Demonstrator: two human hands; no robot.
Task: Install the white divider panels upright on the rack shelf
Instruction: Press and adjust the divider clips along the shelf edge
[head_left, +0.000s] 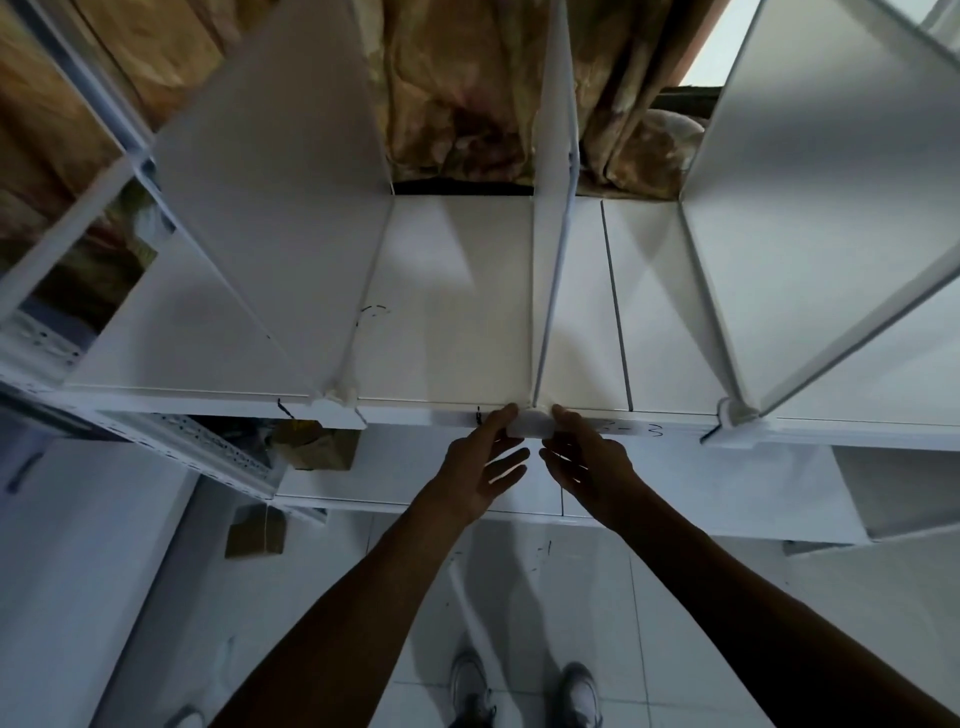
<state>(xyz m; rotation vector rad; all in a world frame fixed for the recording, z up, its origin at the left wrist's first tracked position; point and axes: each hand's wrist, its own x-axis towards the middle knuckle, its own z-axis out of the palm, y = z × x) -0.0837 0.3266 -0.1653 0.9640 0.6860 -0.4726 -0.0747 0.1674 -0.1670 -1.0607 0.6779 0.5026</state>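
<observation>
Presently your left hand (480, 470) and right hand (589, 465) press straight fingertips on either side of the white clip (531, 425) at the rack shelf's (452, 312) near edge, beneath the middle divider panel (553, 208). Push evenly and check that the panel stands upright.

This looks like a storeroom or a shop's back room. A white metal rack fills the view: its shelf (457, 312) carries 3 upright divider panels (270, 208), and a slotted steel rail (218, 452) runs along the near left. Cardboard boxes (311, 447) sit on a lower level at left. The floor (675, 623) is pale tile. A brown patterned curtain (457, 93) hangs behind the rack, beside a window (727, 41) at far right.
</observation>
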